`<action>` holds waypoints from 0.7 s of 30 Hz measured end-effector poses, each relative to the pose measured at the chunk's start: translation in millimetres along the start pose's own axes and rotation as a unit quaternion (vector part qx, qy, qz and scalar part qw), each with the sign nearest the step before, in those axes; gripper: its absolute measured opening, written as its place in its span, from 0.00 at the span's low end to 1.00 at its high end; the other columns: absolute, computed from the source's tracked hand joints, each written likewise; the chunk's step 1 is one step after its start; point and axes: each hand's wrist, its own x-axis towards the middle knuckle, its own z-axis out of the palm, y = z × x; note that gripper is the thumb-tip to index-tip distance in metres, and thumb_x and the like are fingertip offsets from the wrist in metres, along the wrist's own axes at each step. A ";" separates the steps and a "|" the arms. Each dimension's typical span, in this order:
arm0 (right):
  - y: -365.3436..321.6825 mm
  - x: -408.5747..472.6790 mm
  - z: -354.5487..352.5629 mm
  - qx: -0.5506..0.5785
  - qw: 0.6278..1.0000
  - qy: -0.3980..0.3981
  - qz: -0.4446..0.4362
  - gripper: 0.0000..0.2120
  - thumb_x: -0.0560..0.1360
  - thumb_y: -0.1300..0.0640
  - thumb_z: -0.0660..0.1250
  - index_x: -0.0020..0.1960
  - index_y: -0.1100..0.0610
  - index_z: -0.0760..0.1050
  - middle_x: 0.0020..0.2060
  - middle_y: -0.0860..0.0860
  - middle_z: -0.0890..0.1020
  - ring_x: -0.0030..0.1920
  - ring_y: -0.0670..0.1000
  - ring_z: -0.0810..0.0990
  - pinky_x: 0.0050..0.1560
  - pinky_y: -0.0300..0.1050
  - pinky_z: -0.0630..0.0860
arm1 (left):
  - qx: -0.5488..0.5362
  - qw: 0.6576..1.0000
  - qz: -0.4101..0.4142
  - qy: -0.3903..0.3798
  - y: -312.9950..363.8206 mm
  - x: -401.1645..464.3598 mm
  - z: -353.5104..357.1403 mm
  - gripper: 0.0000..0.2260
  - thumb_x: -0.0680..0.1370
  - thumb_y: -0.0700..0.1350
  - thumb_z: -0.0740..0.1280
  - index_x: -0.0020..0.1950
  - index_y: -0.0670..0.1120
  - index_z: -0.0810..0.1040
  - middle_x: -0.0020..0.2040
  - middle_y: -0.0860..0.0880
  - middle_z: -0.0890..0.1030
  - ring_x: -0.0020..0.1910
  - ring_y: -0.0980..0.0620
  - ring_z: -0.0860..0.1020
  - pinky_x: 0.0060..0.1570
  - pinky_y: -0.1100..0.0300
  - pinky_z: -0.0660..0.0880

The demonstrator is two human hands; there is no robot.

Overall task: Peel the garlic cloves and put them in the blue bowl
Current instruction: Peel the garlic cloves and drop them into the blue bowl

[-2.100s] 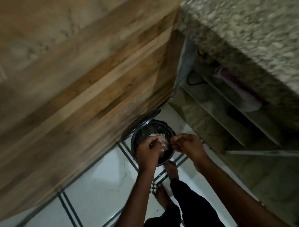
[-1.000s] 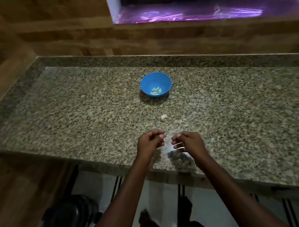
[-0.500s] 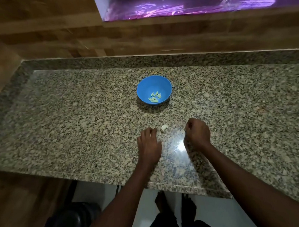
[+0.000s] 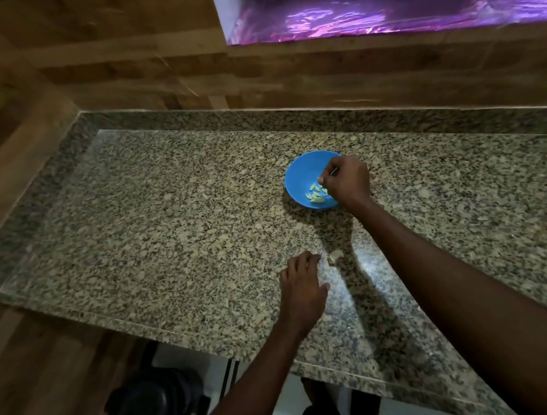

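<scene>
Head view: the bowl sits on the counter, toward its back edge, right of middle, with peeled cloves piled inside. The right hand hovers over the bowl's right rim, fingers curled together above the cloves; whether they pinch one, I cannot tell. The left hand rests flat near the front edge, fingers straight and close together, just beside an unpeeled clove.
</scene>
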 end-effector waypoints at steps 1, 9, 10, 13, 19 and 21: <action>0.5 2.0 0.3 0.006 1.000 -0.010 0.004 0.06 0.71 0.58 0.78 0.38 0.57 0.82 0.32 0.49 0.81 0.36 0.50 0.83 0.35 0.40 0.76 | -0.002 1.000 0.001 -0.001 -0.8 0.5 -0.1 0.29 0.77 0.53 0.69 0.76 0.51 0.65 0.75 0.51 0.65 0.72 0.47 0.62 0.69 0.47 0.63; 23.8 -11.5 1.6 0.009 1.000 -0.004 0.024 0.09 0.69 0.54 0.79 0.34 0.53 0.81 0.31 0.51 0.84 0.32 0.52 0.84 0.35 0.53 0.83 | -0.006 1.000 0.003 -0.007 -1.0 11.4 -7.1 0.25 0.76 0.49 0.70 0.72 0.52 0.69 0.69 0.52 0.68 0.68 0.47 0.65 0.64 0.48 0.68; 22.2 -8.9 3.0 -0.003 1.000 -0.002 0.019 0.07 0.70 0.54 0.78 0.35 0.52 0.82 0.32 0.52 0.84 0.33 0.53 0.84 0.34 0.52 0.83 | 0.003 1.000 0.004 -0.010 0.4 11.1 -7.2 0.26 0.76 0.49 0.70 0.73 0.52 0.68 0.69 0.51 0.68 0.68 0.47 0.65 0.64 0.48 0.68; 11.5 -2.0 7.9 -0.076 0.997 -0.010 -0.011 0.03 0.72 0.58 0.74 0.40 0.56 0.85 0.36 0.55 0.85 0.35 0.54 0.82 0.34 0.45 0.77 | 0.017 1.000 0.002 -0.020 3.9 6.3 -7.6 0.29 0.76 0.51 0.69 0.76 0.51 0.65 0.71 0.50 0.66 0.70 0.45 0.63 0.65 0.47 0.66; 0.9 12.6 20.2 -0.100 0.993 -0.067 -0.012 0.06 0.67 0.66 0.68 0.36 0.67 0.82 0.32 0.64 0.83 0.36 0.62 0.83 0.39 0.57 0.83 | 0.017 0.999 0.002 -0.051 5.1 -8.0 -5.9 0.35 0.77 0.52 0.68 0.81 0.50 0.57 0.79 0.48 0.59 0.76 0.45 0.57 0.70 0.44 0.61; 2.8 16.8 22.7 -0.093 0.992 -0.080 -0.006 0.07 0.66 0.66 0.66 0.33 0.68 0.81 0.27 0.64 0.80 0.31 0.62 0.82 0.38 0.56 0.83 | 0.009 0.998 0.004 -0.058 3.2 -10.8 -4.7 0.35 0.78 0.52 0.68 0.81 0.50 0.56 0.80 0.49 0.57 0.76 0.46 0.56 0.71 0.44 0.60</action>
